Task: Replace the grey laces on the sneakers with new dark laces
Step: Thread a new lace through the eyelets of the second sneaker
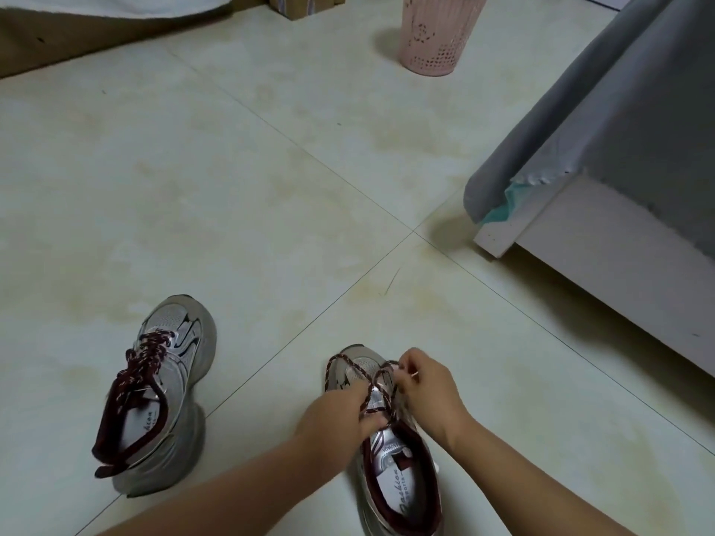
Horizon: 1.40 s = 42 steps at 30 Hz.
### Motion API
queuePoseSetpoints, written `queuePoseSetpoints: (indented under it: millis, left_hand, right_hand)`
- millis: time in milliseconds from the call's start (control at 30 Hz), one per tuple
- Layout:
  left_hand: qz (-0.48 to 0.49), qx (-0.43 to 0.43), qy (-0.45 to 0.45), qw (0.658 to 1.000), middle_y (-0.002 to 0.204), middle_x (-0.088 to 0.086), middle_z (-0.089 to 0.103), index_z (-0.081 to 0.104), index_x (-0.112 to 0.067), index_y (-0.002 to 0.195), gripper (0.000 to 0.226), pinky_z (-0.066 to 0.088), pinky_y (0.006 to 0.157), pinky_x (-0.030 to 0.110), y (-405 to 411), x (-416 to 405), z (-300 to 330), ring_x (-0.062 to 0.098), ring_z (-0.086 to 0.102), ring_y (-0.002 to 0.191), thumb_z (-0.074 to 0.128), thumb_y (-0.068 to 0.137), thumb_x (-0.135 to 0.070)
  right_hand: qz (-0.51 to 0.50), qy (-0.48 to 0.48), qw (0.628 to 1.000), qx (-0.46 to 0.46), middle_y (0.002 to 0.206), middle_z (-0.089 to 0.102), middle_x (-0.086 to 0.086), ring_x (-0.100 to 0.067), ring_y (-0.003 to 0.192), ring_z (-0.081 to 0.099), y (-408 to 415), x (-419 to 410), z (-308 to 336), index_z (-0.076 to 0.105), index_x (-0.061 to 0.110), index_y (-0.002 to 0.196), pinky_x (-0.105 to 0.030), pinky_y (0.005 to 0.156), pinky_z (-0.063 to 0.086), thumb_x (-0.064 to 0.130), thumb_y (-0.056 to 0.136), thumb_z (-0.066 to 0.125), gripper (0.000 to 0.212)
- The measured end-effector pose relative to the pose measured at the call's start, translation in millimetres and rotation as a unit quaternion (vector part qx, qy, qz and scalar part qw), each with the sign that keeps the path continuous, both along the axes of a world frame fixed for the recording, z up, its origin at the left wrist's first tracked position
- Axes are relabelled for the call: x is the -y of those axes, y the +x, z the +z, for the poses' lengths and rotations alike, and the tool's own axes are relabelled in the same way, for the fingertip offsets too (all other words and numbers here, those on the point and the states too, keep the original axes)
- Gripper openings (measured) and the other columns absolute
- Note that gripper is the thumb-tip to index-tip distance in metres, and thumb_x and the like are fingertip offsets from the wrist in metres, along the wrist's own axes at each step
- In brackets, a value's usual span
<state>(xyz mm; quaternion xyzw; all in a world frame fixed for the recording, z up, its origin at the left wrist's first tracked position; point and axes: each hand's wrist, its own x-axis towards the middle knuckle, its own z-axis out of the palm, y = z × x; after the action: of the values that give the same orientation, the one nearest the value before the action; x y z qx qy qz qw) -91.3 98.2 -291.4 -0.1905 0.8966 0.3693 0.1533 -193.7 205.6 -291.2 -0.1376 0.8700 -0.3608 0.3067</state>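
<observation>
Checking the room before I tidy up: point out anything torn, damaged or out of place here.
The grey cover on the furniture at right is torn at its lower corner, with teal padding showing through. The floor tiles carry yellowish stains. Both sneakers stand upright; nothing is spilled.

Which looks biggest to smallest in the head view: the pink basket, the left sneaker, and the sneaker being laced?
1. Left sneaker
2. Sneaker being laced, partly hidden by the hands and cut off by the frame, so close to a tie
3. Pink basket, farther off and cropped
</observation>
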Motion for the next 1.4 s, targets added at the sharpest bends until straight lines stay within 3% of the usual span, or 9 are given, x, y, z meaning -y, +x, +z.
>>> queuePoseSetpoints:
  millis: [100,333,467,667,900,1000,1200,1300,1400]
  left_hand:
    - [-0.028,0.004,0.027,0.999,0.064,-0.007,0.040,0.035,-0.019,0.081,0.031,0.027,0.062,0.028,1.5,5.1,1.9,0.017,0.042,0.069,0.056,0.087,-0.039]
    - [-0.145,0.100,-0.008,0.984,0.067,0.006,0.044,0.042,-0.010,0.065,0.031,0.025,0.054,0.026,-14.3,26.1,32.2,0.021,0.043,0.072,0.046,0.094,-0.023]
    - [-0.071,0.091,0.168,0.979,0.049,-0.007,0.031,0.035,-0.017,0.057,0.036,0.021,0.043,0.021,-26.4,48.7,81.2,0.007,0.026,0.041,0.047,0.091,-0.016]
    - [-0.069,0.077,0.351,0.930,0.052,-0.003,0.039,0.046,-0.021,0.053,0.029,0.022,0.039,0.014,-22.5,65.9,151.9,0.006,0.025,0.041,0.052,0.081,-0.018]
    - [-0.060,-0.035,0.094,0.993,0.054,-0.008,0.035,0.048,-0.015,0.068,0.027,0.027,0.050,0.022,-31.6,65.6,177.5,0.007,0.028,0.048,0.052,0.089,-0.031]
    - [-0.018,-0.079,0.135,0.988,0.047,-0.013,0.042,0.051,-0.015,0.070,0.023,0.028,0.042,0.013,-37.1,65.4,193.7,0.002,0.031,0.039,0.052,0.090,-0.026]
    - [0.072,-0.222,0.238,0.943,0.046,-0.011,0.040,0.055,-0.018,0.067,0.032,0.024,0.045,0.020,-49.5,62.6,242.7,0.005,0.029,0.044,0.041,0.096,-0.018]
    - [0.099,-0.276,0.272,0.916,0.049,-0.009,0.040,0.056,-0.015,0.071,0.034,0.025,0.041,0.014,-51.1,63.6,266.0,0.004,0.028,0.042,0.037,0.099,-0.016]
    - [0.095,-0.300,0.307,0.898,0.050,-0.008,0.044,0.056,-0.014,0.072,0.034,0.026,0.039,0.013,-54.3,60.5,285.6,0.003,0.028,0.041,0.036,0.099,-0.013]
  right_hand:
    - [-0.069,-0.055,0.996,0.012,0.068,0.051,-0.001,-0.020,0.066,0.047,-2.8,5.4,4.7,0.043,0.017,0.073,-0.036,0.066,0.044,0.013,0.089,0.055,0.020]
    - [0.063,0.121,0.985,0.105,0.099,0.056,-0.002,-0.021,0.094,0.056,14.4,-0.1,-2.1,0.038,0.014,0.099,-0.031,0.079,0.045,0.030,0.084,0.062,0.032]
    - [0.053,0.132,0.987,0.076,0.094,0.054,0.001,-0.020,0.086,0.052,18.3,0.4,-4.8,0.035,0.017,0.096,-0.029,0.074,0.040,0.031,0.084,0.061,0.032]
    - [0.056,0.137,0.989,0.029,0.090,0.052,0.002,-0.022,0.082,0.048,23.6,2.1,-7.4,0.033,0.019,0.094,-0.028,0.069,0.035,0.032,0.088,0.055,0.027]
    - [0.073,0.125,0.988,0.055,0.102,0.055,-0.002,-0.021,0.095,0.054,17.1,-2.3,0.2,0.044,0.018,0.105,-0.029,0.082,0.043,0.021,0.089,0.052,0.018]
    - [0.176,0.062,0.982,-0.011,0.123,0.046,0.001,-0.015,0.118,0.042,16.7,-2.7,16.9,0.047,0.022,0.128,-0.021,0.102,0.032,0.002,0.080,0.046,0.052]
    - [0.208,0.044,0.973,-0.084,0.076,0.056,0.007,-0.010,0.074,0.056,19.5,10.1,63.4,0.058,0.021,0.084,-0.024,0.071,0.044,0.011,0.087,0.050,0.013]
    - [0.135,-0.063,0.986,0.079,0.064,0.045,0.007,-0.001,0.049,0.041,13.2,12.0,93.3,0.050,0.015,0.094,-0.015,0.050,0.036,-0.002,0.087,0.045,0.019]
    - [0.154,-0.104,0.974,0.131,0.071,0.049,0.005,-0.002,0.059,0.044,9.5,12.9,130.8,0.059,0.009,0.098,-0.013,0.056,0.036,-0.005,0.082,0.048,0.024]
